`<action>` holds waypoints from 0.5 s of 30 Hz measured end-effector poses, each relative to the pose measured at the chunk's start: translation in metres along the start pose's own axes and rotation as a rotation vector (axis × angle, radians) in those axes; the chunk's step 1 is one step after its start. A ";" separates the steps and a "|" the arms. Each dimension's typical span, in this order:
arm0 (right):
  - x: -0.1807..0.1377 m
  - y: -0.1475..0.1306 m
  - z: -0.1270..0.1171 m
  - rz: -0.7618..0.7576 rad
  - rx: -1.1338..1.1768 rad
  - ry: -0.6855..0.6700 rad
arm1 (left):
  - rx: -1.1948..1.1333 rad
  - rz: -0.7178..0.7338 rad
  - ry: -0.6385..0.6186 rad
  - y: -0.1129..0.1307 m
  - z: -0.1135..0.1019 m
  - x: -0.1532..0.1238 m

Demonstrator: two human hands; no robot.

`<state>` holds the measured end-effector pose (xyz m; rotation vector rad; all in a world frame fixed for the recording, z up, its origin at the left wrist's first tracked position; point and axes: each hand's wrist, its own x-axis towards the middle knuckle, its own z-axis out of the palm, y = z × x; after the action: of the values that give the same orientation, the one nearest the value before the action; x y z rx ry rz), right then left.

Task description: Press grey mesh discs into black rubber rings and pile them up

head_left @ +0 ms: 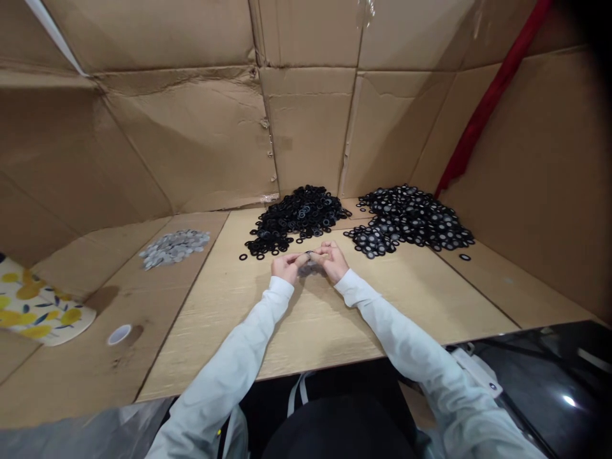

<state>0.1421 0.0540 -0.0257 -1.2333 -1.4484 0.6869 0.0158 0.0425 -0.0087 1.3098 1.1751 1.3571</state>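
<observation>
Black showed between the fingertips: a small dark piece [308, 254], probably a ring, was pinched where the left hand [285, 266] met the right hand [336, 262]. Both hands were drawn in close, fingers narrowed on it from opposite sides, a grip that likely steadied so slight a thing better than one hand could. The fingers hid most of its shape.

Just beneath them lay a few pale grey pieces [305, 270], perhaps set there so that they needed no long reach. Beyond, on the desk [335, 338], a heap of black rings [306, 211] stood near the hands, roughly straight ahead and easy to get at from either side.

To the right spread a larger heap of rings with pale centres [421, 217]; to the left, well apart, lay a pile of grey discs [174, 247]. The gaps between heaps presumably kept the kinds from mixing. Cardboard walls [310, 127] rose behind and at the sides, possibly to stop loose pieces straying. Farther left, a small white round object [119, 335] and a lemon-patterned cylinder [45, 312] sat outside the working middle.
</observation>
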 end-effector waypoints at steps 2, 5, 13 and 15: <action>0.000 -0.002 -0.002 -0.042 -0.040 -0.023 | 0.020 0.025 -0.019 0.004 -0.002 0.001; -0.001 -0.007 -0.005 -0.148 -0.112 -0.057 | 0.096 0.079 -0.054 0.007 -0.005 0.001; -0.008 -0.015 -0.012 -0.410 -0.426 -0.080 | 0.127 0.039 -0.223 0.017 -0.010 0.000; -0.010 -0.016 -0.012 -0.432 -0.464 -0.097 | 0.091 -0.018 -0.286 0.020 -0.014 0.001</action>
<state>0.1470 0.0379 -0.0119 -1.1759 -1.9485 0.1176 0.0022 0.0392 0.0116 1.4983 1.0573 1.0714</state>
